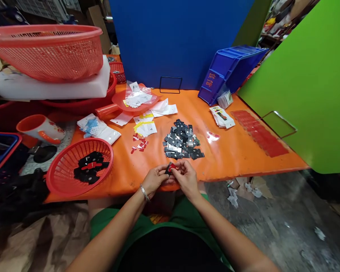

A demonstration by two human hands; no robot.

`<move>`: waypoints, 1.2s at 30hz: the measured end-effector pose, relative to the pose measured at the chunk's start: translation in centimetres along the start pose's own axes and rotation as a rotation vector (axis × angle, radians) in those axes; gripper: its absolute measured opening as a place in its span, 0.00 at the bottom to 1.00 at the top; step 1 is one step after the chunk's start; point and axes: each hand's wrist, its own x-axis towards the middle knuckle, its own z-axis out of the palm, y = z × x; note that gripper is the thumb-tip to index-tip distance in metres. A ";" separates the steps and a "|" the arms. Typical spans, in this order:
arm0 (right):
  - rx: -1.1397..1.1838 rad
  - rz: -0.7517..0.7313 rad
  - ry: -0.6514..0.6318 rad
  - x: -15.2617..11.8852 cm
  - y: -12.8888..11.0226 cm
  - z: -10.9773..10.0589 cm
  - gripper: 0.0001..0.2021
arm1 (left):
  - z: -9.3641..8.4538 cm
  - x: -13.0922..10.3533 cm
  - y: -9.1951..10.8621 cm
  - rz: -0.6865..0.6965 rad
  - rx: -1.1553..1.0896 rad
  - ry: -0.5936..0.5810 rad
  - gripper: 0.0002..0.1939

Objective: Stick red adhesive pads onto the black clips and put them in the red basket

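One small black flat piece (167, 172) with a red piece (173, 166) at it — between your two hands, at the near edge of the orange-covered table (221, 155). Left hand (153, 180): fingers closed on the black piece. Right hand (187, 176): thumb and fingers pinched at the red; whether the two pieces are joined, you cannot tell. Handling, as judged: light, thin, fairly stiff, slick-faced; best taken by the edges, between thumb and forefinger. Beyond your hands: one heap of glossy black flat pieces (179, 141); loose red pieces (140, 144) left of it; one red mesh basket (64, 160), black and red pieces inside.
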 end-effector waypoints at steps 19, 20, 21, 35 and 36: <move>0.005 0.043 -0.004 -0.1 0.5 0.3 0.08 | -0.1 0.2 0.1 -0.023 0.006 -0.026 0.19; -0.002 0.039 -0.001 -0.1 0.5 0.3 0.08 | -0.1 0.2 0.1 -0.021 0.005 -0.028 0.19; -0.009 0.035 0.001 -0.1 0.6 0.3 0.08 | -0.2 0.2 0.1 -0.019 0.004 -0.030 0.19; -0.065 -0.031 0.004 -0.4 0.1 0.3 0.07 | 0.7 0.3 -0.1 -0.001 0.026 0.129 0.12; -0.073 -0.042 0.003 -0.5 0.1 0.3 0.06 | 0.8 0.4 -0.2 0.012 0.033 0.154 0.11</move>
